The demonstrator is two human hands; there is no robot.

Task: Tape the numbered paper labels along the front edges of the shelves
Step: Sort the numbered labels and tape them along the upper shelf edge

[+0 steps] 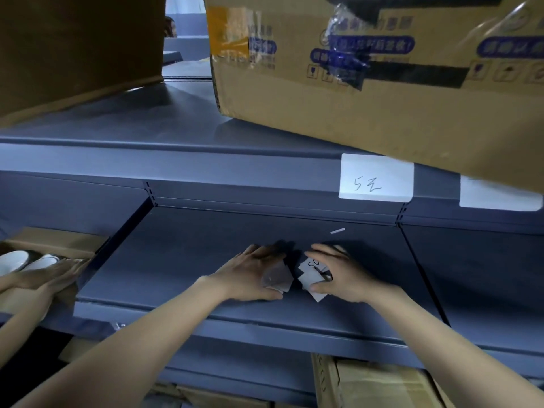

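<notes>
Paper labels (pixel 309 272) — over shelf (pixel 176 260) | left grip (pixel 250 275) clamps one stack | right grip (pixel 344 278) clamps another

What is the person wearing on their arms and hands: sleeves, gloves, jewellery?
Nothing visible: the left hand and right hand are ungloved, with no rings showing, and both forearms are bare to the frame's edge, without sleeves, watch or wristband.
</notes>
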